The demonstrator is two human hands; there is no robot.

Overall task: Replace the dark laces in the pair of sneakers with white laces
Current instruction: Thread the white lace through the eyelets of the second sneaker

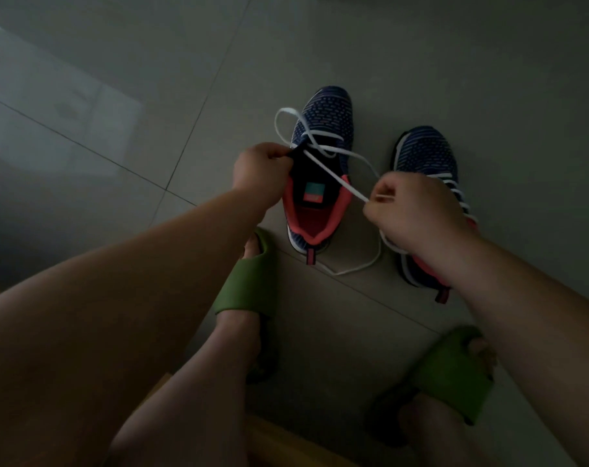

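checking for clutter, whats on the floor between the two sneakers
In the head view, only a slack run of the white lace lies on the tile floor between the left sneaker and the right sneaker.

Just one view here, a wide-angle cam on the person's head, aimed forward and steeply down at the tiled floor (421, 62). It sits close enough that both forearms stretch in from the bottom corners, with the left hand (257, 173) and right hand (417, 210) near mid-frame. The person's own feet in green slides (242, 281) show at the bottom, and the wide lens bends the tile lines toward the edges.
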